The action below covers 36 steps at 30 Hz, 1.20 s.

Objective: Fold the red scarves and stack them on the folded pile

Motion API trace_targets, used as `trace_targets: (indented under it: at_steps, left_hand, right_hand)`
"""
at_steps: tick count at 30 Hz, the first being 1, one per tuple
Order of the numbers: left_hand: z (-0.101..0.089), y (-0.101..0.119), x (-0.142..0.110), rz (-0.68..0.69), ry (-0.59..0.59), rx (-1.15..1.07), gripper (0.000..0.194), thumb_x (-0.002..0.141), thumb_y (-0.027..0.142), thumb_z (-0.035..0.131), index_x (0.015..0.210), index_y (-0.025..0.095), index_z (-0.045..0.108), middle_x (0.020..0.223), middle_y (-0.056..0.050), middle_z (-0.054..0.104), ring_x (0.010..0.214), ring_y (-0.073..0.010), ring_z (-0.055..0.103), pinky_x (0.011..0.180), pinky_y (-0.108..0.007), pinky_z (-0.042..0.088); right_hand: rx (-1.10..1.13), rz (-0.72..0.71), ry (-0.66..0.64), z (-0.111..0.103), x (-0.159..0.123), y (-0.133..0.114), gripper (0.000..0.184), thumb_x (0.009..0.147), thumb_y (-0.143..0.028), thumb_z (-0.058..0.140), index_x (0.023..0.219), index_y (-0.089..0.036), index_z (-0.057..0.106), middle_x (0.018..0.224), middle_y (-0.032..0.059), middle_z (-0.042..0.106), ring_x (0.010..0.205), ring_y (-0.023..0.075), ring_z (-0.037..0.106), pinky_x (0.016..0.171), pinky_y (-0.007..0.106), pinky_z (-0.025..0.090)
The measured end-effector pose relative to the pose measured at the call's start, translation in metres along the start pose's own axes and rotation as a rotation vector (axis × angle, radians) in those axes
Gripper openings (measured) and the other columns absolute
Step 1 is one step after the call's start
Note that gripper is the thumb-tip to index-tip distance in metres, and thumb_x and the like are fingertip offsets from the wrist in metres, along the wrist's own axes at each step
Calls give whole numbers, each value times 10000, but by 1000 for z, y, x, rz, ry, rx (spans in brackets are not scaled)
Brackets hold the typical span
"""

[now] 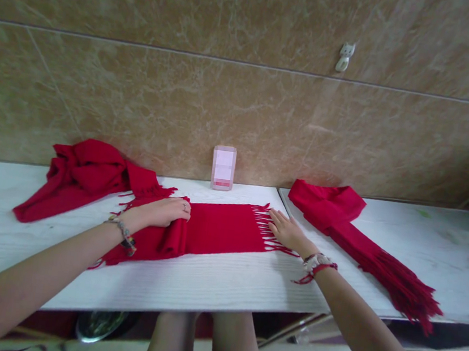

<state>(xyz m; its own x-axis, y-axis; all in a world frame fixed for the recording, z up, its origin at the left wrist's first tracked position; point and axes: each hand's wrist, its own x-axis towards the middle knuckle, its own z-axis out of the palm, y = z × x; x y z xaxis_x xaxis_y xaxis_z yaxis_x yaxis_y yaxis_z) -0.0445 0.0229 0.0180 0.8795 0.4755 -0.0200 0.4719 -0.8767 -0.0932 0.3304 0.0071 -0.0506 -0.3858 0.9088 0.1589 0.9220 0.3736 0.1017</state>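
A red fringed scarf lies spread in the middle of the white tabletop, its left part folded or bunched over itself. My left hand has its fingers curled over that folded part and grips the cloth. At the right end, my right hand rests flat with its fingers stretched out, touching the fringe. A second red scarf sits in a loose heap at the back left, its fringe close to the middle scarf. A third red scarf lies to the right, looped at the back with its fringe toward the front edge.
The white tabletop runs along a brown marbled tile wall. A phone-like pale rectangle leans upright against the wall. A small white cat-shaped hook is fixed higher up. Below the front edge, a round bowl-like object shows.
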Motion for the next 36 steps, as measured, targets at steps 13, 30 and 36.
trace_targets:
  at_steps: [13, 30, 36]
  left_hand:
    - [7, 7, 9, -41, -44, 147, 259, 694, -23, 482, 795, 172, 619, 907, -57, 632, 899, -180, 538, 849, -305, 388]
    - [-45, -62, -63, -413, 368, -91, 276, 810, 229, 370, 734, 187, 632, 1057, -13, 497, 1060, -196, 399, 972, -341, 285]
    - [-9, -86, -136, -728, 361, -144, 432, 857, 165, 165, 795, 98, 588, 1023, -21, 486, 989, -168, 424, 945, -335, 324]
  right_hand:
    - [247, 46, 91, -37, 30, -63, 556, 897, -420, 284, 1340, -86, 322, 1408, 151, 304, 1309, 256, 230, 1020, 459, 268]
    - [94, -34, -16, -8, 24, -75, 552, 887, -471, 272, 1343, -170, 348, 1409, 90, 313, 1292, 277, 266, 1017, 493, 246]
    - [75, -32, -16, -1, 18, -58, 528, 890, -456, 274, 1339, -189, 352, 1409, 79, 315, 1294, 265, 266, 1007, 492, 265]
